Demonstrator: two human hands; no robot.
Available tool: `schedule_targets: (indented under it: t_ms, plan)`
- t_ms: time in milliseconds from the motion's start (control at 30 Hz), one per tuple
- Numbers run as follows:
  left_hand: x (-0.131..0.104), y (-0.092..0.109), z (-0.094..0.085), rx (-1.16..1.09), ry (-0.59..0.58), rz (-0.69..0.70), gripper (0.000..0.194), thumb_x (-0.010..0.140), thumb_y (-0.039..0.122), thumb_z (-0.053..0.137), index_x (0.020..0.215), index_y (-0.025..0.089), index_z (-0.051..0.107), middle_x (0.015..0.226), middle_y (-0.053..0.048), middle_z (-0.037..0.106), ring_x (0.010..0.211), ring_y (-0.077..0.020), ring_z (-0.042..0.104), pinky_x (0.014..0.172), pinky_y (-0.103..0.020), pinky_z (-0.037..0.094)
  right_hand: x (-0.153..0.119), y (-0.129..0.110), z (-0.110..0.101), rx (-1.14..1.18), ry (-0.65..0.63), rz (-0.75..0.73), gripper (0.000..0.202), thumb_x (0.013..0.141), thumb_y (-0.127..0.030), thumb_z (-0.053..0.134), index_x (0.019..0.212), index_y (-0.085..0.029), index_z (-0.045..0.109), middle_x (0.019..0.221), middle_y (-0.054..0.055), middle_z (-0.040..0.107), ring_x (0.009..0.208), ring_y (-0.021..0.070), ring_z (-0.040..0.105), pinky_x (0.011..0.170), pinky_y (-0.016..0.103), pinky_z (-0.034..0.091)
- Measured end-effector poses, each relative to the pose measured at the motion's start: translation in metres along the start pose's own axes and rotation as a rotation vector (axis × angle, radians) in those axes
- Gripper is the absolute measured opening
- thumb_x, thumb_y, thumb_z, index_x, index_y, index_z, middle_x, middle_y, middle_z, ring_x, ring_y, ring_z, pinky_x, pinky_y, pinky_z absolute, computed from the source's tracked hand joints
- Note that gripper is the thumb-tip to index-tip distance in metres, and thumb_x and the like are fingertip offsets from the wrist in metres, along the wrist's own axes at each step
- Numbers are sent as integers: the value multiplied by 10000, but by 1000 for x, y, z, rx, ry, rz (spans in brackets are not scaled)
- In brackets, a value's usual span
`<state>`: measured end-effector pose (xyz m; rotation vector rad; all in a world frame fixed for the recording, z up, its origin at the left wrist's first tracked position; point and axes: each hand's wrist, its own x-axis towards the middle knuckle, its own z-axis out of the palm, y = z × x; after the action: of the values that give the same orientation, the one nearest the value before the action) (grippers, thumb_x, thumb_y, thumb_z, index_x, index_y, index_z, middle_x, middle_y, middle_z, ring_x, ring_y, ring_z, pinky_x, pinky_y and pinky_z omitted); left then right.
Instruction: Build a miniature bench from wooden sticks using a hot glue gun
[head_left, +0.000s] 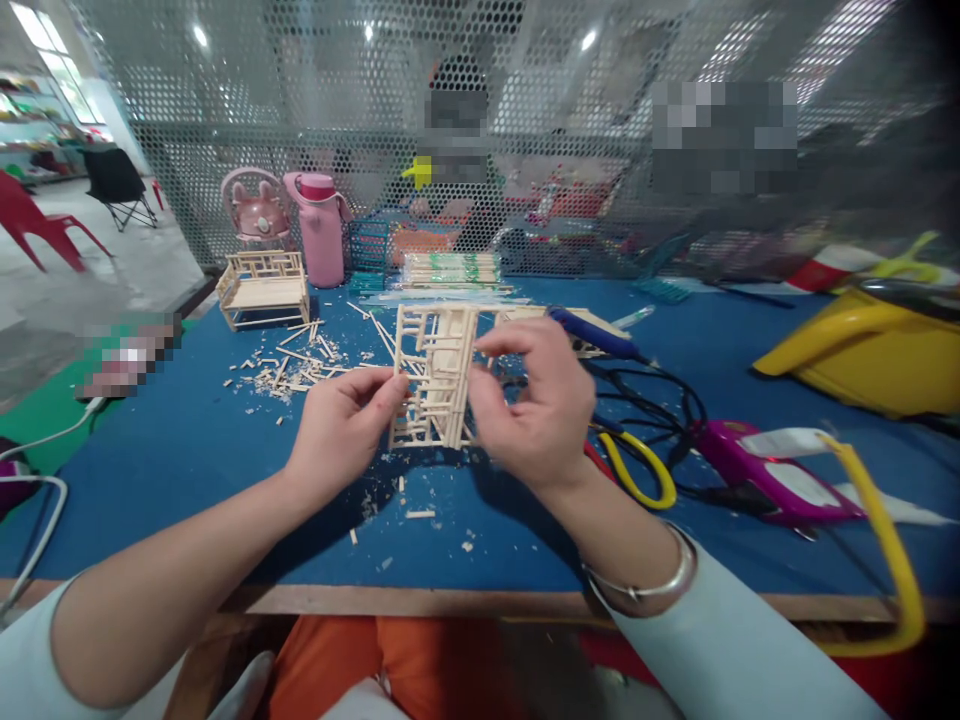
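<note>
My left hand (349, 420) pinches the left edge of a small frame of pale wooden sticks (435, 385), held up above the blue table. The frame has upright posts and many short crossbars. At its right side, my right hand (536, 400) is closed, thumb and forefinger close together against the posts. Whether a tiny piece sits between those fingertips is too small to tell. Behind the left hand lies a scatter of loose sticks and offcuts (300, 365). A miniature wooden-stick bench (264, 290) stands at the back left.
Right of my hands are a blue-handled tool (596, 333), yellow-handled pliers (637, 475), black cables, a purple glue gun (780, 475) and a yellow dustpan (862, 350). A pink bottle (322, 235) and bundled sticks (450, 270) stand before a mesh partition (360, 130); a person is behind it.
</note>
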<state>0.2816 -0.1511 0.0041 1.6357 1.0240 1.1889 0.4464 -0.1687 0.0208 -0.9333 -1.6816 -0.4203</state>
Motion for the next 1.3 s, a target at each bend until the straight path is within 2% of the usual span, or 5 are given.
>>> schedule_targets:
  t_ms: [67,233,467,767,1300]
  plan:
    - [0,0,1,-21,22,-17,253,774,390,598,758,161,706,651,-16,646,576,-114,536,536,-210,421,1,4,-1,-5,55,57,173,694,-67,500,789,-210,516,761,22,535,744,177,526,682,336,428]
    - [1,0,0,-63,49,-46,253,744,405,637,774,166,713,658,-14,676,580,-120,574,533,-206,434,-1,4,1,-20,-34,54,143,668,-129,528,779,-213,491,815,37,481,823,207,513,741,385,434]
    - [3,-3,-1,-53,47,-65,287,754,430,623,789,159,711,652,-20,671,579,-128,587,511,-205,433,-6,-3,10,-40,-46,74,126,678,-139,571,773,-208,523,868,47,434,866,211,495,800,409,440]
    - [3,-4,-1,-60,47,-59,275,757,419,624,821,169,721,650,-19,673,576,-123,584,515,-203,439,-7,-5,13,-69,-23,77,74,706,-164,593,760,-205,562,875,45,451,868,205,498,803,404,432]
    - [3,-3,-1,-49,35,-73,286,769,427,610,799,156,695,688,-19,678,607,-120,605,530,-196,458,-8,-3,11,-24,-47,60,215,643,-88,535,825,-202,545,880,52,447,875,220,494,810,420,436]
